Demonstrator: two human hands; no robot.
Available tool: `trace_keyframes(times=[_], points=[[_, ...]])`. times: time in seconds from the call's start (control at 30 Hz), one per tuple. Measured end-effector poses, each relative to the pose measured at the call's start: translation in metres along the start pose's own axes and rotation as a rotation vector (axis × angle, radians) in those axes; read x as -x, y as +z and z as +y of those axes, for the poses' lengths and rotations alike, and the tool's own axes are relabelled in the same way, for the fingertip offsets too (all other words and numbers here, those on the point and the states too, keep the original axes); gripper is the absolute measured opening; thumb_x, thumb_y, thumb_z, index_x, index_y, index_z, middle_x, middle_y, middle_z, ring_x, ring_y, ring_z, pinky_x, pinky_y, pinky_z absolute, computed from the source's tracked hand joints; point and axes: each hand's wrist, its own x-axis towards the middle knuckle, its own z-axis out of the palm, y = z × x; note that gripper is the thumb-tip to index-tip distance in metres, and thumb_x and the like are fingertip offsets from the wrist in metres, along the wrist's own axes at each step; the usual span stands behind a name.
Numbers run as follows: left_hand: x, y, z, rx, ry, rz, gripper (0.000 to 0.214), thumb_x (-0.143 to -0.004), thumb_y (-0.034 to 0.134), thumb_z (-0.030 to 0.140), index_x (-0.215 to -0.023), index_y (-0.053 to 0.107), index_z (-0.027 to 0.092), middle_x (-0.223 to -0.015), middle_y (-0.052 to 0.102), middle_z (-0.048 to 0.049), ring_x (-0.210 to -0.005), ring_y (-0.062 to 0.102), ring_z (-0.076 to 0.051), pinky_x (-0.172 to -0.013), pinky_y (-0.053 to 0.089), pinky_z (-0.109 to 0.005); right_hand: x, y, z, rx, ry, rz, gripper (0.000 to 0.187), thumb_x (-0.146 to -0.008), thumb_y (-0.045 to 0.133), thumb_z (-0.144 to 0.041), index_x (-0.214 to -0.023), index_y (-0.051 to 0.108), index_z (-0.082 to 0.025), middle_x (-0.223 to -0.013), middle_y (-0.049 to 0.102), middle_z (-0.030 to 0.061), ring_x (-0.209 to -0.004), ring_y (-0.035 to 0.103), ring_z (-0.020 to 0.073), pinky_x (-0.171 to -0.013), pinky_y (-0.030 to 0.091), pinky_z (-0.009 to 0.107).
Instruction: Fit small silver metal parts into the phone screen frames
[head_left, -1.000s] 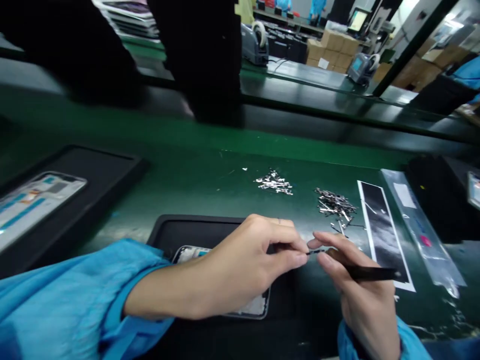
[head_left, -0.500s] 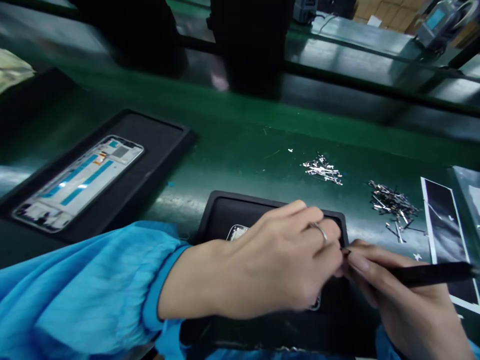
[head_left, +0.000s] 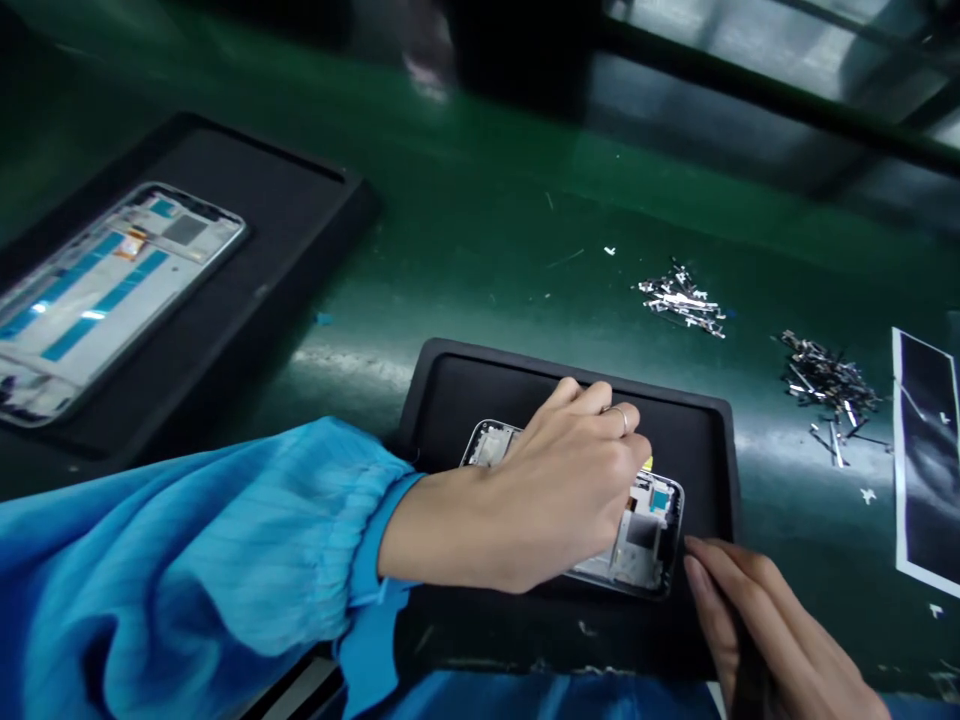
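My left hand [head_left: 555, 480], with a ring on one finger, rests over a phone frame [head_left: 649, 535] and covers its middle. Its fingers are curled and closed, their tips hidden; a small yellow bit [head_left: 647, 464] shows beside them. The frame lies in a black tray [head_left: 697, 440] in front of me. At the tray's right side my right hand [head_left: 772, 625] is closed round a slim black pen-like tool [head_left: 750, 680], mostly hidden by the fingers. Thumb and forefinger are near the frame's right end, apart from it.
On the left, a second phone frame with blue strips [head_left: 105, 290] lies in another black tray [head_left: 285, 270]. Two piles of small metallic parts, one nearer the middle [head_left: 682, 298] and one farther right [head_left: 829, 385], sit on the green table. A white-edged black sheet [head_left: 930, 450] lies at right.
My hands have moved apart. The left has shifted back over the phone frame, uncovering its right end; the right has moved down, its tool turned toward me. The camera view has tilted downward.
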Motion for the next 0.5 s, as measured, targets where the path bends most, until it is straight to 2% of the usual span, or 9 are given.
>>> trace_keyframes(times=[0.1, 0.2, 0.37, 0.5], points=[[0.003, 0.007, -0.004, -0.046, 0.052, 0.042, 0.012, -0.075, 0.049, 0.007, -0.064, 0.051, 0.013, -0.068, 0.044, -0.002, -0.068, 0.031, -0.017, -0.061, 0.024, -0.032, 0.0, 0.006, 0.0, 0.033, -0.162, -0.027, 0.016, -0.078, 0.049, -0.009, -0.092, 0.056, -0.005, -0.089, 0.062, 0.015, -0.079, 0.06, 0.0167, -0.068, 0.045, 0.025], [0.005, 0.012, -0.006, -0.036, 0.046, 0.057, 0.01, -0.075, 0.048, 0.008, -0.067, 0.051, 0.013, -0.069, 0.044, -0.0021, -0.068, 0.031, -0.016, -0.061, 0.024, -0.032, -0.003, 0.01, -0.003, 0.04, -0.203, -0.006, 0.019, -0.078, 0.044, -0.002, -0.093, 0.055, -0.003, -0.097, 0.06, 0.0215, -0.084, 0.06, 0.0199, -0.065, 0.045, 0.029], [0.005, 0.013, -0.005, -0.019, 0.011, 0.019, 0.012, -0.077, 0.043, 0.013, -0.067, 0.051, 0.013, -0.073, 0.046, -0.0045, -0.07, 0.034, -0.017, -0.063, 0.025, -0.033, -0.008, 0.014, -0.007, 0.04, -0.289, -0.036, 0.016, -0.077, 0.042, 0.001, -0.087, 0.055, -0.001, -0.097, 0.058, 0.0257, -0.072, 0.062, 0.0216, -0.053, 0.042, 0.029], [0.003, 0.013, -0.003, 0.037, -0.042, 0.074, 0.016, -0.079, 0.04, 0.011, -0.067, 0.05, 0.012, -0.071, 0.046, -0.0039, -0.068, 0.034, -0.016, -0.063, 0.026, -0.032, -0.008, 0.015, -0.006, 0.022, -0.293, -0.058, 0.019, -0.076, 0.041, 0.002, -0.088, 0.055, -0.001, -0.101, 0.057, 0.026, -0.07, 0.062, 0.0217, -0.051, 0.041, 0.03]])
